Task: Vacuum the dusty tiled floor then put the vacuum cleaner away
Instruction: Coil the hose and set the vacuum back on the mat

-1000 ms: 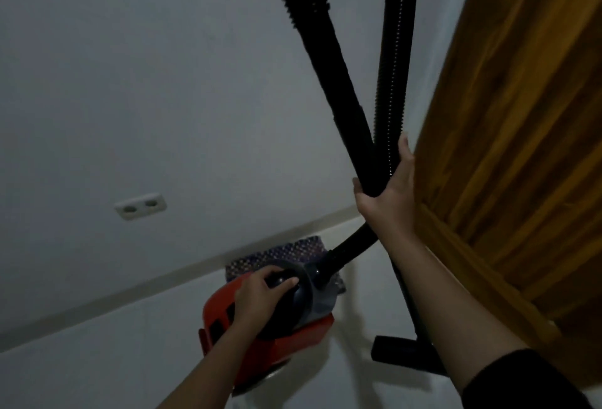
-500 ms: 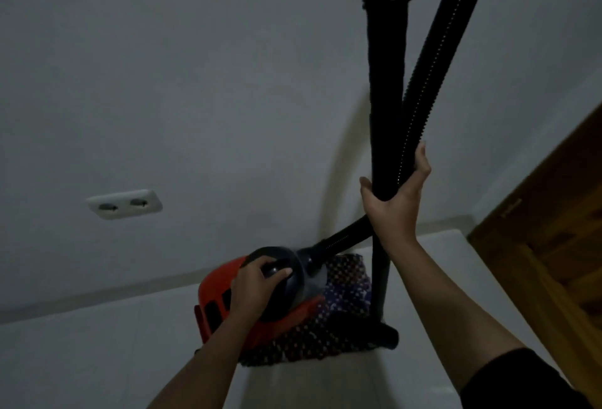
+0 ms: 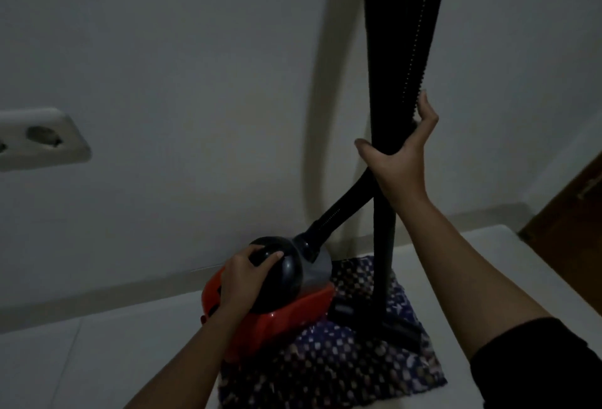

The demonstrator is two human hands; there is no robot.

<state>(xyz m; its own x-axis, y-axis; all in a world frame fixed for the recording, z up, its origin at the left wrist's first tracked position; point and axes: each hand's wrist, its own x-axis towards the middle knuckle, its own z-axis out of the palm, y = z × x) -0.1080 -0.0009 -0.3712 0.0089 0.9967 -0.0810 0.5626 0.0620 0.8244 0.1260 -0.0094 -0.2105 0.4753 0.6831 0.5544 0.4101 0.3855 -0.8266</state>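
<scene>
The floor (image 3: 81, 359) along the wall (image 3: 195, 50) carries a spotted mat (image 3: 325, 369). The vacuum cleaner (image 3: 286, 314) is at the mat's left edge, tilted; I cannot tell whether it rests fully. This looks like putting away. Set the body flat first, then lean the upright tube (image 3: 384, 245) and hose (image 3: 420, 33) so they won't topple. The right hand (image 3: 397, 161) is wrapped round both, and the left hand (image 3: 242, 275) grips the black top.

2 hands (image 3: 247, 275) (image 3: 395, 161), curled, gripping.
</scene>
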